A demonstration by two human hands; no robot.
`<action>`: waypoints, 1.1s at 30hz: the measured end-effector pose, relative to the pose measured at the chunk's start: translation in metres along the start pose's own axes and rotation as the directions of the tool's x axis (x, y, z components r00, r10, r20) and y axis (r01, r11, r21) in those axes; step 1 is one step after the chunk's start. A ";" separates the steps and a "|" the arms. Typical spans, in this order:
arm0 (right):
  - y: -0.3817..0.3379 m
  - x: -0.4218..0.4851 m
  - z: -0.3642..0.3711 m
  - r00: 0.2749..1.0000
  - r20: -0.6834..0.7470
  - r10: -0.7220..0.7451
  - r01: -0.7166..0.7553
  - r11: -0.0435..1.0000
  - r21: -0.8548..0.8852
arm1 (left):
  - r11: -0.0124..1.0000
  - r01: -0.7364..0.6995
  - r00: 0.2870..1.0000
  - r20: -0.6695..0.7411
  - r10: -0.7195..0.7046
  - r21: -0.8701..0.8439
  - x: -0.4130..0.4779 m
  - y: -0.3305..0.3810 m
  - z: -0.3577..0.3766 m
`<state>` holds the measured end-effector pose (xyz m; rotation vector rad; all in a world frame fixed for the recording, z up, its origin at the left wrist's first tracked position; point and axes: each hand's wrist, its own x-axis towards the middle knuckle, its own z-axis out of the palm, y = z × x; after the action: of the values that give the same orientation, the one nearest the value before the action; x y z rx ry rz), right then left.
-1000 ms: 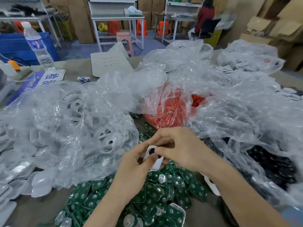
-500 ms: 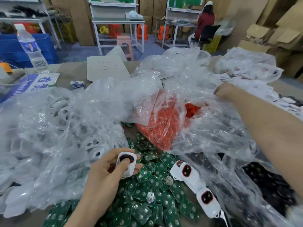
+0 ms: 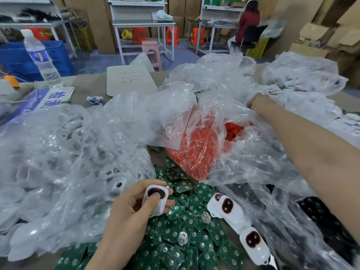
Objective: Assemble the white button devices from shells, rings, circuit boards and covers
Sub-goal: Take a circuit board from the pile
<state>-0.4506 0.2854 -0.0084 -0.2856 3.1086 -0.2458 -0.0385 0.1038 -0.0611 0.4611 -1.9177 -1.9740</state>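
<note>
The left hand (image 3: 128,215) has a clenched grip on a white shell (image 3: 154,206), held low in the middle of the view just above the heap of green circuit boards (image 3: 175,240). The fingers curl round its back and sides while the thumb presses on the dark centre, where a thin red rim shows. The right hand (image 3: 258,103) reaches far across to the back right, among crumpled clear plastic and small white parts. Its fingers are buried there, so I cannot tell whether its grip is closed on anything. The shell looks like thin moulded plastic, light and stiff, with a smooth glossy skin that may slip. It is best taken by its long edges, as the left hand does, leaving the face free. The contents of the bag of red rings (image 3: 196,152) appear soft and thin, likely to tangle and come out in clumps, so a fingertip pinch on a single one seems the safer hold. The boards are flat, rigid and light, and should be lifted by the edges, away from the metal domes. Two white devices (image 3: 227,207) with red-rimmed dark centres lie on the boards just right of the held shell, on the table (image 3: 85,82). The loose bags look slithery and hide what lies under them.
</note>
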 end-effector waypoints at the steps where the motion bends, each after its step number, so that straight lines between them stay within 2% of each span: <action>1: -0.005 0.000 0.000 0.999 0.023 -0.037 0.037 0.999 0.015 | 1.000 0.000 1.000 -0.001 0.000 -0.001 0.000 0.000 0.000; 5: -0.014 0.002 0.001 0.989 0.087 -0.116 0.111 0.992 0.061 | 1.000 0.008 1.000 -0.005 -0.008 -0.016 0.000 0.000 0.000; 8: -0.016 0.006 0.003 0.989 0.049 -0.140 0.132 0.983 0.128 | 1.000 0.012 1.000 -0.007 -0.012 -0.014 0.000 -0.001 0.000; 11: -0.015 -0.001 0.002 0.975 0.018 -0.220 0.215 0.965 0.150 | 1.000 0.018 1.000 -0.008 -0.018 -0.020 0.001 -0.002 -0.001; 13: -0.009 0.001 0.003 0.977 -0.016 -0.214 0.213 0.958 0.192 | 0.999 0.026 1.000 -0.009 -0.026 -0.026 0.002 -0.003 -0.001; 20: -0.003 0.004 0.011 0.991 -0.089 -0.100 0.122 0.950 0.287 | 0.999 0.016 1.000 -0.002 -0.016 -0.037 0.002 -0.002 -0.001; 23: -0.002 0.008 0.011 0.987 -0.152 0.052 0.012 0.921 0.390 | 0.998 0.023 1.000 -0.007 -0.023 -0.057 0.002 -0.002 -0.001; 27: -0.002 0.013 0.002 0.930 -0.255 0.263 -0.091 0.839 0.536 | 0.992 0.053 0.999 0.003 -0.053 -0.112 0.004 -0.003 -0.003; 30: -0.012 0.011 -0.012 0.926 -0.279 0.256 -0.032 0.788 0.615 | 0.986 0.085 0.996 0.003 -0.086 -0.144 0.006 -0.005 -0.004; 33: -0.037 -0.006 -0.031 0.913 -0.323 0.249 0.105 0.623 0.775 | 0.974 0.110 0.993 -0.023 -0.116 -0.198 0.008 -0.007 -0.005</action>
<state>-0.4385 0.2549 0.0282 -0.0729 2.9447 -1.8056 -0.0434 0.0959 -0.0681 0.5562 -1.6878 -2.1860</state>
